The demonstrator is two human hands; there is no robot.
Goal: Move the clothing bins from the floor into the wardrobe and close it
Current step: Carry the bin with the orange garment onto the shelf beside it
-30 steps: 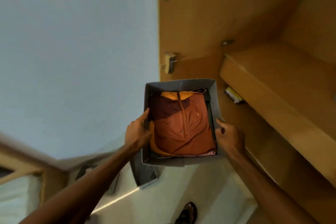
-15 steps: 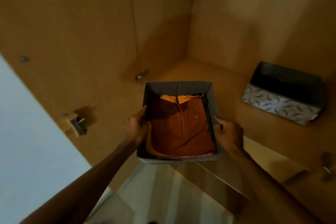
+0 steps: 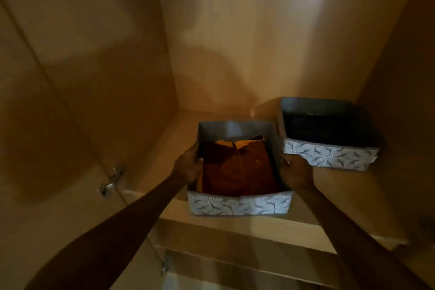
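My left hand (image 3: 188, 167) and right hand (image 3: 294, 169) grip the side walls of the patterned bin (image 3: 239, 206), which holds a folded rust-brown garment (image 3: 237, 172) at the front edge of the wardrobe shelf (image 3: 329, 200). Just beyond on the right sits a second bin (image 3: 329, 155) with dark contents.

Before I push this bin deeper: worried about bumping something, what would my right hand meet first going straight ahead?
Probably the second bin: its patterned front corner sits just beyond the right hand. Depth is unclear, so it might pass alongside.
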